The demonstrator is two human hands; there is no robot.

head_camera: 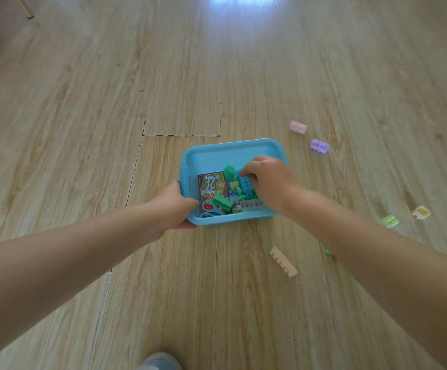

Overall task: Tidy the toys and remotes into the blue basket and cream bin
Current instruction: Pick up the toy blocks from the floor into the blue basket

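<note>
Blue plastic basket (pixel 217 150), rectangular with rounded corners, sits on a pale wood-plank floor (pixel 110 129) in the middle of the view, seen from above by the person reaching down to it. The left hand (pixel 174 206) grips the basket's near left corner, thumb curled over the rim and fingers underneath. The right hand (pixel 266 180) is inside the basket over its right half, fingers curled down onto a blue studded building brick (pixel 244 182); whether it actually pinches the brick cannot be told. Also in the basket are a red box of playing cards (pixel 211 186) lying flat on the left, a dark green brick (pixel 222 202) near the front, a taller green brick (pixel 230 170) toward the back, a grey strip brick (pixel 250 204) along the front wall, and blue-handled scissors (pixel 208 209) in the front left corner. Loose on the floor to the right lie a pink brick (pixel 298 127), a purple brick (pixel 319 146), a light green brick (pixel 390 221), a cream brick (pixel 421 212), and a long beige strip brick (pixel 283 261) nearer the person.
</note>
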